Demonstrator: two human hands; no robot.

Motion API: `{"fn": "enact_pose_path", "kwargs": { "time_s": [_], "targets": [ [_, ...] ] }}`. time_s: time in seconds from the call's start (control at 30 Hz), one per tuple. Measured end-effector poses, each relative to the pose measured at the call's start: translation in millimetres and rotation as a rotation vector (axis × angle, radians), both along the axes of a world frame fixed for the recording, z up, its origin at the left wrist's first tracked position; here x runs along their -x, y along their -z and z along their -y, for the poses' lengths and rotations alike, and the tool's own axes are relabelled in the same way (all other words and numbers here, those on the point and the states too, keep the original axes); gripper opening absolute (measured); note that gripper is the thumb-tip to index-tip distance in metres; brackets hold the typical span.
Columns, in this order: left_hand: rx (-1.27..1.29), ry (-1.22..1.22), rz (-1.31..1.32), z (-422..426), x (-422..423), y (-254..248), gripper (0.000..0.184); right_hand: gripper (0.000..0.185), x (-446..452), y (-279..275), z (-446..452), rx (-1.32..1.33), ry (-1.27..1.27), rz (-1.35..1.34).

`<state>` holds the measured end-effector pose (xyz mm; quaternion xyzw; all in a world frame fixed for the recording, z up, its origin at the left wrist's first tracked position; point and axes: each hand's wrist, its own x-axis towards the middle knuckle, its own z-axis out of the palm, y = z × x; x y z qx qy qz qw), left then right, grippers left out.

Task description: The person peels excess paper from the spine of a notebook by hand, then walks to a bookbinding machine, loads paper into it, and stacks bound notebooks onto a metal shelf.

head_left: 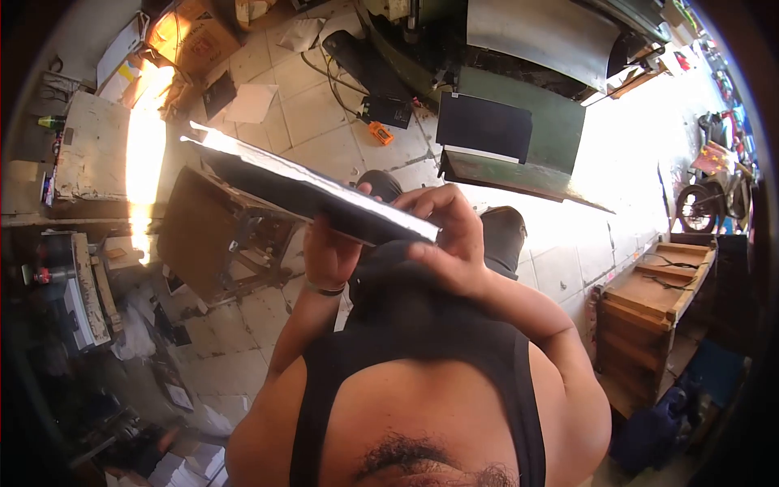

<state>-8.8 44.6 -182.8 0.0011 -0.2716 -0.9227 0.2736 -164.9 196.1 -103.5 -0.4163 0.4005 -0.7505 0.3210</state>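
A long, flat black stack with a bright white edge is held at a slant in front of my torso. It looks like sheets or a book block, but its exact kind is unclear. My left hand grips its lower side near the middle, fingers partly hidden behind it. At the near right end, my right hand has its fingers bent over the white edge and its thumb below. Beyond the hands, a black sheet lies on a green machine table.
An orange tool and loose sheets lie on the tiled floor. A brown chair-like piece stands at left, a cardboard box behind it. A wooden shelf unit is at right, a motorcycle beyond.
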Motion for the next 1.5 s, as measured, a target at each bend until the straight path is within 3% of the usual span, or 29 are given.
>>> {"fn": "enact_pose_path", "kwargs": {
  "time_s": [0.07, 0.1, 0.23, 0.47, 0.67, 0.83, 0.93, 1.03, 1.27, 1.5],
  "targets": [
    [0.024, 0.039, -0.132, 31.0, -16.5, 20.4, 0.052, 0.042, 10.6, -6.9, -0.1, 0.05, -0.048, -0.13],
    [0.006, -0.061, 0.02, 34.9, -26.8, 18.2, 0.049, 0.042, 18.1, -12.2, -2.7, 0.006, -0.057, -0.165],
    [0.058, -0.234, 0.179, 44.2, -43.9, 11.3, 0.048, 0.031, 30.4, -34.4, -6.6, -0.129, 0.042, -0.412],
    [0.21, -0.291, 0.251, 31.0, -42.3, -10.8, 0.051, 0.025, 41.1, -43.1, -6.2, -0.115, 0.191, -0.82],
    [0.29, -0.301, 0.272, 36.7, -46.6, -7.2, 0.055, 0.02, 45.7, -48.3, -4.5, -0.114, 0.249, -1.016],
    [0.367, -0.341, 0.281, 37.5, -43.9, -15.2, 0.055, 0.022, 52.0, -48.1, -3.9, -0.096, 0.221, -1.061],
    [0.4, -0.336, 0.287, 38.2, -44.2, -20.8, 0.065, 0.021, 53.8, -49.6, -3.9, -0.093, 0.205, -1.072],
    [0.467, -0.387, 0.303, 37.2, -43.3, -24.4, 0.052, 0.02, 53.3, -50.3, -4.5, -0.101, 0.205, -1.078],
    [0.563, -0.431, 0.327, 37.9, -44.0, -33.6, 0.052, 0.012, 53.1, -48.1, -3.9, -0.144, 0.207, -1.089],
    [0.593, -0.463, 0.343, 35.0, -43.9, -36.7, 0.051, 0.019, 52.8, -43.7, -4.6, -0.147, 0.212, -1.082]
  ]
}}
